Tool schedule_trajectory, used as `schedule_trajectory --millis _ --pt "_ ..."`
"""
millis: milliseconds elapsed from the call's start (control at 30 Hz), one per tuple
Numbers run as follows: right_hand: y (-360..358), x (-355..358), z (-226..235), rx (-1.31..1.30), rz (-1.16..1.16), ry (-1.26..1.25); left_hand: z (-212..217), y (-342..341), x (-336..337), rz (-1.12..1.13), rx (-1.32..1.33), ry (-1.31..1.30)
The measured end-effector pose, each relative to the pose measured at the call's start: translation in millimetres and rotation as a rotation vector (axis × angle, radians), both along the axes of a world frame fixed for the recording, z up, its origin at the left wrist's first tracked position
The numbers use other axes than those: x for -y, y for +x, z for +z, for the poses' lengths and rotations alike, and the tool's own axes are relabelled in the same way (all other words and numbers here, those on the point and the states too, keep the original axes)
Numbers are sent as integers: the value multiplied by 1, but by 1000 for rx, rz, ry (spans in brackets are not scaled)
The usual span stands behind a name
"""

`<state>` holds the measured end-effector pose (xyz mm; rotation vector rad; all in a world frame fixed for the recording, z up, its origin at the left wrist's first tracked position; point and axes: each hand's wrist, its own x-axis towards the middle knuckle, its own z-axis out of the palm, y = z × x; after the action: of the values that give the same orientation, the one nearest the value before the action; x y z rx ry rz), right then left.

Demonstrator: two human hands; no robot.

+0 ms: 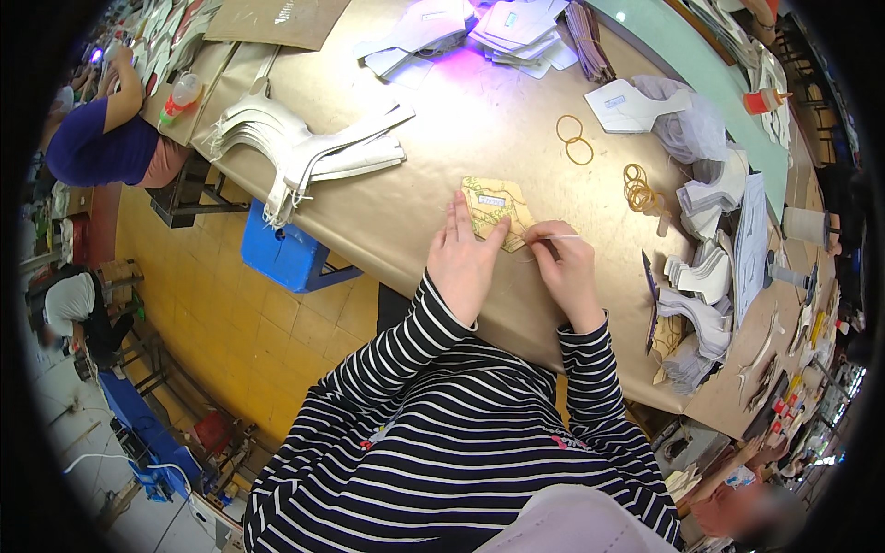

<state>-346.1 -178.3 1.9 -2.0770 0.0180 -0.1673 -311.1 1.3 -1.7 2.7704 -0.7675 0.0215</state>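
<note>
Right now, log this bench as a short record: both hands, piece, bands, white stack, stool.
Left hand: laid flat, fingers on the piece
Right hand: fingers drawn together at the piece's right edge; what they grip is too small to tell
Piece: yellow with dark lines and a pale label, lying on the table
Bands: a bunch, plus two overlapping loops farther away
White stack: branching pieces, left of the hands
Stool: blue, beside the table's near edge

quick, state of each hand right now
Left hand: open, resting on the yellow patterned piece.
Right hand: closed in a pinch at the piece's right side; what it holds can't be told.
</note>
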Motion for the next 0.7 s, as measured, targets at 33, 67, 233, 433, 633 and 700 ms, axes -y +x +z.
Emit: schedule_trajectory --millis 33,67,233,433,633,700 --pt "0 1 0 5 -8 -19 0 -1 1 8 -14 -2" --pt "1 1 0 10 -15 -39 -1 -2 2 15 -28 -4" --pt "-1 3 0 -63 -150 114 2 -3 4 36 -65 -23" --pt "-2 5 -1 -71 -152 110 10 -5 10 14 -58 45" --pt "-2 5 -3 -44 -130 77 6 -10 22 -94 0 51" --pt "-3 7 -3 -59 -142 89 5 -14 25 -89 32 69"
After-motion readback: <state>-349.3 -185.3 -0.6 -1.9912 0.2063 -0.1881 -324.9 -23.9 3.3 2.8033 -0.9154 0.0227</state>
